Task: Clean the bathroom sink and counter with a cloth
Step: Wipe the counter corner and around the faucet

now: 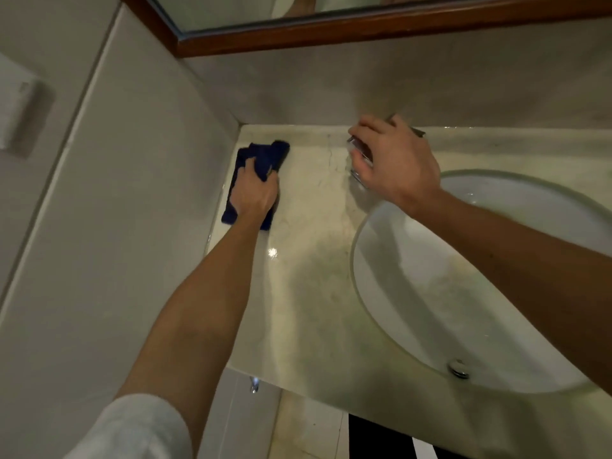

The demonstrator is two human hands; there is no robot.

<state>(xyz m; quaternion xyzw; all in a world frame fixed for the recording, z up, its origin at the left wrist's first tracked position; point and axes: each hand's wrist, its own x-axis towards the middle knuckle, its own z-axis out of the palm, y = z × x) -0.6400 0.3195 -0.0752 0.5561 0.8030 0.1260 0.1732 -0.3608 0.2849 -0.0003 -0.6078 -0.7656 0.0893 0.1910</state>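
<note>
- Nearest, a white sleeve covers the left upper arm; below the counter's front edge there is pale floor tile.
- The counter is pale, glossy marble with faint veins and a bright glint; it fills a corner between a plain side wall on the left and a back wall.
- The sink, a white oval bowl set into the counter, lies to the right, with a metal drain near its front.
- The left hand presses down on a dark blue cloth, fingers curled into its folds.
- The cloth lies on the counter's left edge against the side wall, its long axis running from front to back toward the corner.
- The right hand is curled around a clear glass object, blurred, just beyond the sink's rim near the back wall.
- Farthest up, a wood-framed mirror hangs above the back wall.
</note>
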